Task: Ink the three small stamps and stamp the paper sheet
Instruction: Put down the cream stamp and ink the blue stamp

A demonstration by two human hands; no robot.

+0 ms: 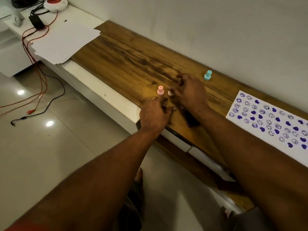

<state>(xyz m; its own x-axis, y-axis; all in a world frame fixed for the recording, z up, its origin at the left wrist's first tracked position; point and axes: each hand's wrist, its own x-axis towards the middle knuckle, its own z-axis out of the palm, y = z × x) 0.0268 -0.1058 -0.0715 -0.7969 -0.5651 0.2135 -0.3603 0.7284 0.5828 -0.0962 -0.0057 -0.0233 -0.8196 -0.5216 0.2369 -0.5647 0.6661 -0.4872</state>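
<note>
From my head view, both my hands reach over the wooden desk [133,52]. My left hand [154,115] rests near the desk's front edge, fingers loosely curled and holding nothing I can see. My right hand [191,92] hovers with fingers spread; whether they grip the small pale stamp [170,93] at their tips I cannot tell. The pink stamp [160,90] stands upright just beside it. The teal stamp [208,75] stands apart near the wall. The stamped paper sheet [270,120] lies to the right. A dark ink pad [191,120] sits under my right wrist.
</note>
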